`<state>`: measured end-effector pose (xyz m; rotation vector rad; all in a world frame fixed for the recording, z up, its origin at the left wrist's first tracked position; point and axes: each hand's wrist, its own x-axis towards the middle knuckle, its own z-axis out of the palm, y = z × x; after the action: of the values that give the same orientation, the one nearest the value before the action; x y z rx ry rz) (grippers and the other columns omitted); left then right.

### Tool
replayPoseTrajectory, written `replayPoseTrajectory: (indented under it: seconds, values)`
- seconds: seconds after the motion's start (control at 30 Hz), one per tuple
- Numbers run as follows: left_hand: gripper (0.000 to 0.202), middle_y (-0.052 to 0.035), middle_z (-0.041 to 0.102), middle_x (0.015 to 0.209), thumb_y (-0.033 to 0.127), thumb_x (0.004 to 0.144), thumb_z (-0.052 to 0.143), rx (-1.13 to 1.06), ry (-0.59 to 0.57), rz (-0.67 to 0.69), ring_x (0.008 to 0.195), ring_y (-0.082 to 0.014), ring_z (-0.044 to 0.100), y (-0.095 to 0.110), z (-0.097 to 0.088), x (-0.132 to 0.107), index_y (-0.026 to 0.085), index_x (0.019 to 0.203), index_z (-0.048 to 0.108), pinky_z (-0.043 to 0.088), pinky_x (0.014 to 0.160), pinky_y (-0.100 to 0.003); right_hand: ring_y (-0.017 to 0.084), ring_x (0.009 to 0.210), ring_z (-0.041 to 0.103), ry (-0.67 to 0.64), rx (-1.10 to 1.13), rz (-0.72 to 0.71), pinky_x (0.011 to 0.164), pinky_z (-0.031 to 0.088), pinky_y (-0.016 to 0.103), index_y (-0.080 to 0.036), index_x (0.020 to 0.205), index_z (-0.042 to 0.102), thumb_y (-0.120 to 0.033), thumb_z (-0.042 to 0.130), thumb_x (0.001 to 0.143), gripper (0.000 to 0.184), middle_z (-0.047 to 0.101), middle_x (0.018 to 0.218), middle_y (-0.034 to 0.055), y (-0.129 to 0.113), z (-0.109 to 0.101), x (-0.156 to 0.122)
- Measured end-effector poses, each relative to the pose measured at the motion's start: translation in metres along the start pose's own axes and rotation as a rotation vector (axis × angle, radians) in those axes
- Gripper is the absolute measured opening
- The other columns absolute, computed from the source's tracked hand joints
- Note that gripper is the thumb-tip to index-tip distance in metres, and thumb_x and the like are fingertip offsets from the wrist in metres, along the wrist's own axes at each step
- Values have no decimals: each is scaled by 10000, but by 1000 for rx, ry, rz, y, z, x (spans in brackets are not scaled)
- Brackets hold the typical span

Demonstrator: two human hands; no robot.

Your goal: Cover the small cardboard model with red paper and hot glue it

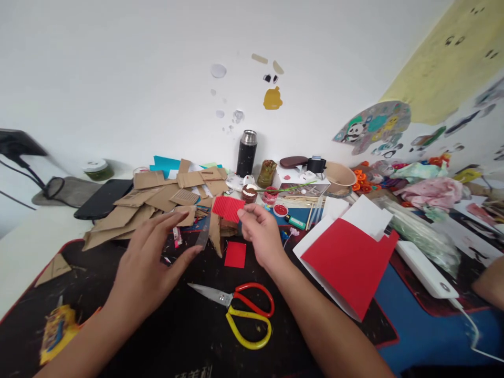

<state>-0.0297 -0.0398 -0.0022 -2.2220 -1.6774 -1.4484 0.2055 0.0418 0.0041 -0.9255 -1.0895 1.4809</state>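
Observation:
My right hand pinches a small pleated piece of red paper by its right edge and holds it up above the black mat. My left hand hovers beside it with the fingers stretched out, its fingertips near a clear plastic strip and a folded brown cardboard piece. A flat red paper square lies on the mat just below the pleated piece. Scissors with one red and one yellow handle lie closed in front of my hands.
A heap of cardboard scraps lies behind the left hand. A red and white sheet lies to the right. A black flask, jars, a bowl, sticks and craft clutter line the wall. Another person's arm shows at the right edge.

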Motion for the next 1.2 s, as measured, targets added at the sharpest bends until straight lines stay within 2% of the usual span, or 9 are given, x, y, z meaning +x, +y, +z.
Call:
replayPoseTrajectory:
  seconds: [0.1, 0.23, 0.43, 0.63, 0.8, 0.9, 0.97, 1.1, 1.2]
  values:
    - [659, -163, 746, 1503, 620, 1004, 770, 2, -188, -162, 1366, -435, 725, -2, 20, -3, 283, 1560, 661, 563, 1179, -607, 83, 473, 275, 57, 42, -55, 494, 191, 251, -270, 933, 590, -546, 889, 828, 420, 366, 571, -149, -3, -7, 13]
    - [748, -193, 766, 1445, 706, 963, 760, -8, -339, -335, 1321, -446, 761, 0, 44, -4, 220, 1520, 641, 613, 1113, -619, 80, 466, 281, -6, 39, -40, 487, 188, 249, -258, 903, 612, -562, 899, 809, 429, 373, 538, -149, 1, -11, 15]
    - [599, -138, 845, 1239, 614, 934, 791, -165, -366, -413, 1136, -395, 836, 9, 55, 9, 237, 1391, 704, 666, 991, -529, 88, 502, 319, -245, -105, 12, 514, 227, 256, -243, 907, 652, -603, 875, 850, 428, 415, 570, -136, -9, -29, 8]
    - [613, -87, 864, 1054, 494, 852, 876, -492, -388, -637, 779, -297, 830, 6, 49, 18, 225, 1374, 702, 645, 627, -370, 114, 586, 414, -402, -318, 51, 566, 259, 266, -225, 923, 695, -594, 829, 914, 393, 526, 654, -85, -18, -41, 4]
    - [887, -54, 854, 918, 608, 811, 878, -526, -474, -773, 733, -304, 813, -4, 45, 19, 184, 1545, 619, 680, 729, -449, 125, 615, 404, -377, -488, 1, 604, 283, 280, -222, 903, 699, -476, 773, 981, 275, 489, 658, -92, -19, -43, 4]
    - [982, -100, 866, 1056, 656, 773, 863, -528, -454, -804, 770, -309, 812, -7, 44, 17, 160, 1576, 592, 679, 759, -475, 128, 620, 417, -347, -602, -18, 621, 305, 286, -219, 899, 699, -391, 765, 1009, 214, 489, 650, -96, -18, -42, 2]
    - [993, -109, 862, 1087, 673, 755, 854, -525, -438, -807, 755, -299, 799, -7, 43, 16, 151, 1560, 597, 667, 758, -477, 129, 612, 428, -336, -684, -26, 634, 316, 286, -219, 907, 706, -336, 764, 1027, 177, 494, 636, -100, -18, -40, -1]
    - [949, -31, 809, 816, 692, 784, 802, -480, -454, -780, 726, -301, 779, -5, 41, 15, 128, 1524, 614, 638, 770, -462, 124, 595, 448, -323, -838, -56, 654, 322, 282, -219, 929, 726, -247, 773, 1042, 126, 494, 613, -109, -18, -34, -6]
    - [900, -28, 807, 838, 671, 786, 793, -460, -442, -752, 727, -294, 773, -1, 41, 17, 150, 1503, 634, 635, 732, -442, 119, 580, 456, -317, -929, -92, 654, 312, 281, -218, 936, 743, -208, 780, 1043, 114, 496, 607, -111, -17, -30, -8]
